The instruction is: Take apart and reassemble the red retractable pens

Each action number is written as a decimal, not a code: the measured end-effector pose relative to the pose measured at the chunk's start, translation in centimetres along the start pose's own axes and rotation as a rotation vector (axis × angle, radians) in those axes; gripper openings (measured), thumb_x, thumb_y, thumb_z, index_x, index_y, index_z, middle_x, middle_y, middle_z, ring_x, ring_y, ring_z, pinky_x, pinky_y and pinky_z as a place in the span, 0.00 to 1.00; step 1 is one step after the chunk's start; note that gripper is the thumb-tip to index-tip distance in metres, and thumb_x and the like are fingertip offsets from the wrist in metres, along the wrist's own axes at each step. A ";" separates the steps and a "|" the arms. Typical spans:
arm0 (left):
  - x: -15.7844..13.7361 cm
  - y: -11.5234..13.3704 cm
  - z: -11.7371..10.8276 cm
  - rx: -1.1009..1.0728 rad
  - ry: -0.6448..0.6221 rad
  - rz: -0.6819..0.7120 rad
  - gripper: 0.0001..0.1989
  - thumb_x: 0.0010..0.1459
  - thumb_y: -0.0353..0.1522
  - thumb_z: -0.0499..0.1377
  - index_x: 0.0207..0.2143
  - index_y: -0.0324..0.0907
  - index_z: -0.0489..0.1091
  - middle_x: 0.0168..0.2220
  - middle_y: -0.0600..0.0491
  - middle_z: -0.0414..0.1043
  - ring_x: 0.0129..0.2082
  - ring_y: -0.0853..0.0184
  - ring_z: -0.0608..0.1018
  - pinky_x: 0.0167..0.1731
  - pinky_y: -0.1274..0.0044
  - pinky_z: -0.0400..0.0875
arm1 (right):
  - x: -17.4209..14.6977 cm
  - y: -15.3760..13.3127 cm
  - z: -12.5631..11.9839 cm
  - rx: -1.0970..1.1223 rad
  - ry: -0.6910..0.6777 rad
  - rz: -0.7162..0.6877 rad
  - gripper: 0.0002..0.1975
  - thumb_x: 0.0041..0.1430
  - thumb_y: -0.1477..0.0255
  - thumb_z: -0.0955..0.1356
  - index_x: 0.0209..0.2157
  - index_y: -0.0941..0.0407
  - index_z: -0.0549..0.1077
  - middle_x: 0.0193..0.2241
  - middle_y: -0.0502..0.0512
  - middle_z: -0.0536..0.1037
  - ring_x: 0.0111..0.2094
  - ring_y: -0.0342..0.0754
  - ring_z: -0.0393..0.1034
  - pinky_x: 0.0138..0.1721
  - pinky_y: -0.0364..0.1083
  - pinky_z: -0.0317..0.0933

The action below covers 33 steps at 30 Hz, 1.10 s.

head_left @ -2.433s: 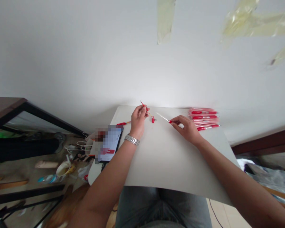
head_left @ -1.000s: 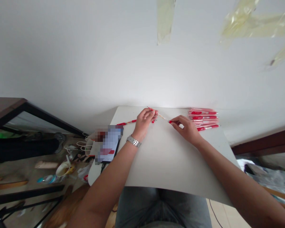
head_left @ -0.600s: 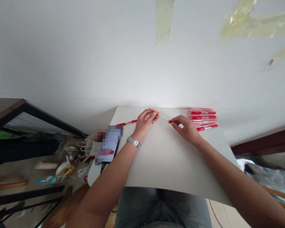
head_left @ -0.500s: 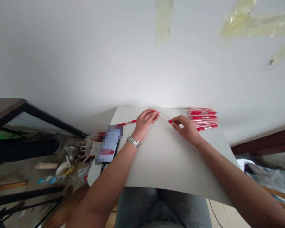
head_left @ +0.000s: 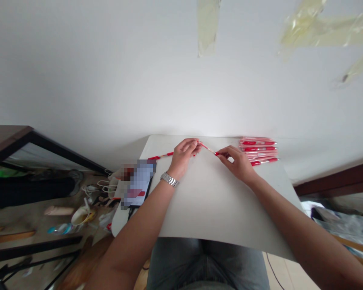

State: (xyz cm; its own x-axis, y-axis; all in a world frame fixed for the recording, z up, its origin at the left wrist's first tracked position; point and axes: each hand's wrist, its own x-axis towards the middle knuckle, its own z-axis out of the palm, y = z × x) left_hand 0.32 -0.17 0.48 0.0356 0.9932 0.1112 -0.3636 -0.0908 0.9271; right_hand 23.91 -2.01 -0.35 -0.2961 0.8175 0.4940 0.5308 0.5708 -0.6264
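My left hand pinches one end of a slim red and pale pen above the table. At its other end, my right hand is closed on a red part with a small dark bit beside the fingertips. The pen slants down from left to right between my hands; both its ends are hidden by fingers. Behind my left hand a second red pen lies on the table. A small red piece shows under the left fingers. A stack of red pens lies just beyond my right hand.
The white table stands against a wall with yellowish tape. A phone with a blurred screen rests at the table's left edge. Left, on the floor, are a cup, a bottle and cables.
The pen's red section now shows in the gap between my hands, where a paler length showed before. Its tip no longer sticks out past my left fingers. Both hands have barely moved.
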 end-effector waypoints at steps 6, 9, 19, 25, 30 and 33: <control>0.0 -0.1 0.0 0.007 0.001 0.000 0.16 0.57 0.43 0.71 0.41 0.42 0.79 0.43 0.47 0.81 0.42 0.66 0.82 0.48 0.71 0.78 | 0.0 0.0 0.0 0.000 -0.007 0.006 0.11 0.71 0.61 0.67 0.43 0.52 0.78 0.36 0.57 0.79 0.33 0.50 0.74 0.34 0.50 0.71; 0.0 -0.2 -0.1 0.009 -0.005 0.002 0.16 0.57 0.43 0.71 0.41 0.42 0.79 0.43 0.48 0.81 0.42 0.66 0.82 0.49 0.71 0.78 | 0.0 0.0 0.0 -0.002 -0.005 0.000 0.11 0.71 0.62 0.67 0.42 0.52 0.78 0.36 0.56 0.79 0.33 0.49 0.74 0.35 0.50 0.71; 0.2 -0.3 -0.2 0.012 -0.001 0.004 0.15 0.57 0.43 0.71 0.40 0.42 0.80 0.42 0.49 0.80 0.40 0.67 0.82 0.47 0.72 0.78 | 0.0 0.0 0.1 0.002 -0.008 -0.009 0.10 0.71 0.63 0.67 0.43 0.53 0.77 0.36 0.56 0.78 0.33 0.48 0.74 0.35 0.50 0.70; 0.2 -0.3 -0.3 0.017 -0.012 0.003 0.16 0.57 0.43 0.71 0.41 0.42 0.80 0.42 0.49 0.81 0.40 0.67 0.82 0.48 0.71 0.77 | 0.0 -0.1 -0.1 0.005 -0.003 -0.010 0.10 0.71 0.62 0.67 0.42 0.52 0.77 0.35 0.56 0.78 0.32 0.49 0.74 0.35 0.50 0.71; 0.3 -0.1 -0.4 0.046 0.010 0.025 0.16 0.56 0.44 0.71 0.41 0.42 0.80 0.42 0.48 0.81 0.41 0.65 0.82 0.49 0.70 0.77 | 0.0 -0.1 -0.1 -0.002 0.009 -0.010 0.10 0.71 0.62 0.67 0.43 0.52 0.78 0.35 0.55 0.78 0.33 0.49 0.73 0.35 0.50 0.71; 0.4 0.2 -0.7 0.132 0.024 0.088 0.17 0.57 0.44 0.71 0.41 0.42 0.79 0.41 0.47 0.81 0.41 0.63 0.82 0.49 0.68 0.76 | 0.1 -0.1 -0.2 0.002 0.010 0.000 0.10 0.71 0.62 0.67 0.43 0.52 0.78 0.35 0.56 0.78 0.33 0.49 0.73 0.35 0.50 0.71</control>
State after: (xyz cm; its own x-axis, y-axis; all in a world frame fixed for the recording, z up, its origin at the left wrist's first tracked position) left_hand -0.42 0.29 0.48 -0.0134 0.9823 0.1868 -0.2385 -0.1846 0.9534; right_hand 23.95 -2.04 -0.12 -0.2876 0.8169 0.5000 0.5296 0.5706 -0.6276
